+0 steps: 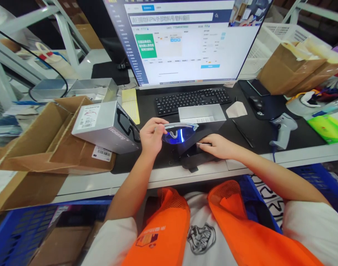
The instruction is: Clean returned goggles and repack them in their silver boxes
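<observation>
My left hand [151,136] is closed on the left end of a pair of sunglasses [178,133] with a blue mirrored lens and pale frame. It holds them just above a dark case [191,158] on the black desk mat. Flat against the right side of that dark case lies my right hand [215,145], its fingers curled on the case's edge. A silver box lid [202,113] lies right behind the glasses. Left of my left hand, a silver glasses box [106,126] with a printed sunglasses picture leans on an open cardboard carton [44,142].
A black keyboard [191,99] and a large lit monitor [185,40] stand behind. At the right are a barcode scanner [283,129], a mouse [256,102], a pen [242,133], brown paper parcels [296,66] and a white basket [271,37]. Blue crates [22,231] sit under the desk.
</observation>
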`<control>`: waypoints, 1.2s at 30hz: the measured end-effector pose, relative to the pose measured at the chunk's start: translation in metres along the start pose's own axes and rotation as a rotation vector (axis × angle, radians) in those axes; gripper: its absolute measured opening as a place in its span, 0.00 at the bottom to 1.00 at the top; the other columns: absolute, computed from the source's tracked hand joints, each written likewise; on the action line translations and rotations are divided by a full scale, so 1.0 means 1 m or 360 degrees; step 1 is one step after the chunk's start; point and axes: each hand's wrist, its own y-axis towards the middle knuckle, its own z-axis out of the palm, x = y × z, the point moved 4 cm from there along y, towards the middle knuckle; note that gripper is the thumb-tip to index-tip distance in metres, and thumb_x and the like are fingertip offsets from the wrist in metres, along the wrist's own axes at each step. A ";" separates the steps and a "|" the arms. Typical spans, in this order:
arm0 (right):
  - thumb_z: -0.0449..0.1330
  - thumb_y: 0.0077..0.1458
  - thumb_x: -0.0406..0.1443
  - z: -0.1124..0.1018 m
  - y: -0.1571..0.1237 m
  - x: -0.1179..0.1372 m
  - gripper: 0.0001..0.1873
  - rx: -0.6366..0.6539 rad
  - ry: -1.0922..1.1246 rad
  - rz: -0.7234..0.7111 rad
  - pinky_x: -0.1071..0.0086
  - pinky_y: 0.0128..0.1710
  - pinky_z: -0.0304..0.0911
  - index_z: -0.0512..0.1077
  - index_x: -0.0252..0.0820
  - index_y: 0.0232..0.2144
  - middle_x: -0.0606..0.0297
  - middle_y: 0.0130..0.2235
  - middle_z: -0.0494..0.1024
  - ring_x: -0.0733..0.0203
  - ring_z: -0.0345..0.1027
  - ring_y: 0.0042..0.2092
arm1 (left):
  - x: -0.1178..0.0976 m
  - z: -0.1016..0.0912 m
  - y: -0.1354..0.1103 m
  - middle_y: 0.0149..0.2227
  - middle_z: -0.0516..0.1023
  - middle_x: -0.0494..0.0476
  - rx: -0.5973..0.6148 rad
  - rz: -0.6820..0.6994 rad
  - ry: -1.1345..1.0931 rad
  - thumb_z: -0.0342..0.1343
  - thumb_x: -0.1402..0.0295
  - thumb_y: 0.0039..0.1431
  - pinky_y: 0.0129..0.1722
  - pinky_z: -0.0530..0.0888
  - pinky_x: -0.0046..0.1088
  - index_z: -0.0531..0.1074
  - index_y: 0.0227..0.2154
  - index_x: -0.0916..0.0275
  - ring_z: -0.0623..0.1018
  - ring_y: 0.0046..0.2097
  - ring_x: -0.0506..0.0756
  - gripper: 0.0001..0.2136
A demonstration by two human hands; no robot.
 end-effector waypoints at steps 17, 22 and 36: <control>0.58 0.66 0.38 0.005 -0.024 -0.001 0.07 -0.0372 -0.0326 0.0127 0.69 0.37 0.64 0.71 0.43 0.43 0.63 0.39 0.82 0.58 0.76 0.38 | 0.005 0.001 0.000 0.32 0.81 0.57 -0.0088 -0.0086 -0.0023 0.58 0.48 0.64 0.37 0.73 0.32 0.74 0.18 0.59 0.79 0.36 0.55 0.25; 0.55 0.68 0.46 0.000 -0.038 0.001 0.17 -0.0683 -0.0941 -0.0025 0.63 0.36 0.63 0.75 0.40 0.38 0.55 0.35 0.79 0.53 0.73 0.36 | 0.011 -0.002 0.000 0.32 0.81 0.57 -0.0198 -0.0133 -0.0078 0.58 0.50 0.65 0.37 0.72 0.31 0.73 0.17 0.60 0.79 0.36 0.54 0.24; 0.54 0.47 0.33 -0.070 0.039 -0.119 0.40 -0.1005 0.0352 0.0414 0.52 0.68 0.58 0.64 0.35 0.65 0.53 0.64 0.71 0.48 0.66 0.64 | 0.031 -0.007 0.005 0.35 0.80 0.56 -0.0519 -0.0347 -0.0282 0.60 0.42 0.59 0.36 0.71 0.26 0.70 0.18 0.62 0.74 0.32 0.49 0.28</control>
